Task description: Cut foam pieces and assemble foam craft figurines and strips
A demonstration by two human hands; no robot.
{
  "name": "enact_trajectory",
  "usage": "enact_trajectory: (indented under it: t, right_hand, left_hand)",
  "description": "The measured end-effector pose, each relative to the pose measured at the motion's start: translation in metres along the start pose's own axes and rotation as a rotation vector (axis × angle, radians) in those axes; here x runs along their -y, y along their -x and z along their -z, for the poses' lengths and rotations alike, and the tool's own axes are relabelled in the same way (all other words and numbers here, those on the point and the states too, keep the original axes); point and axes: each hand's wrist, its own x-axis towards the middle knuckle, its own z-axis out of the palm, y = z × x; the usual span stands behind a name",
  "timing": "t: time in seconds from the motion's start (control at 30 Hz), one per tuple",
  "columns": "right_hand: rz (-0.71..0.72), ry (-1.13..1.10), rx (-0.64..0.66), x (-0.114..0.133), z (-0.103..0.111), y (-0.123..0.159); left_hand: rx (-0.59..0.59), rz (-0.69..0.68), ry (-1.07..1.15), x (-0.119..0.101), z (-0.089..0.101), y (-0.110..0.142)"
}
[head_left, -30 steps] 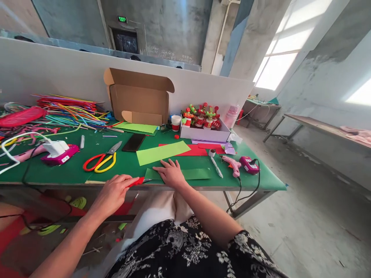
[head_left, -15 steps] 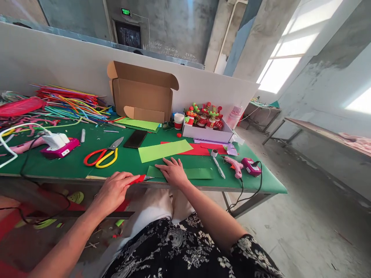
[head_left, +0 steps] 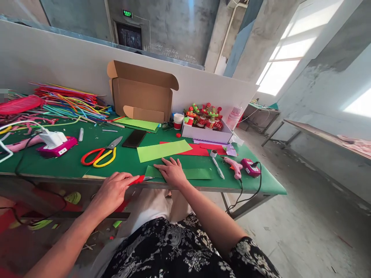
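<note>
My left hand (head_left: pixel 114 192) is wrapped round a red utility knife (head_left: pixel 137 180) at the table's front edge. The knife's metal blade points right and meets the left end of a dark green paper strip (head_left: pixel 198 173). Over that strip my right hand (head_left: pixel 173 172) lies flat with its fingers spread, covering part of it. Just beyond sits a light green paper strip (head_left: pixel 164 150), partly on top of red paper (head_left: pixel 199 149). To the left of the strips are scissors (head_left: pixel 102 153) with one red and one yellow handle, and a black phone (head_left: pixel 134 138).
A white pen (head_left: pixel 218 168), pink glue gun (head_left: pixel 233 165) and purple power socket (head_left: pixel 250 167) are on the right. Behind stand paper cups (head_left: pixel 178 121), a white box (head_left: pixel 207 135) of colourful figures and an open cardboard box (head_left: pixel 142 94). Colourful pipe cleaners (head_left: pixel 72 104) are heaped left.
The camera view has tilted and shifted slightly. Both hands, the knife and the dark green strip keep nearly the same places relative to one another.
</note>
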Motion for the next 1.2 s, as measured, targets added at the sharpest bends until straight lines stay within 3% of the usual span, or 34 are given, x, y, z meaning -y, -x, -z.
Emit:
enact_trajectory:
  t: [1.2]
  right_hand:
    - [0.014,0.013,-0.017,-0.0021,-0.0017,0.0005]
  left_hand:
    - [0.053,0.007,0.043,-0.0103,0.0053,-0.0089]
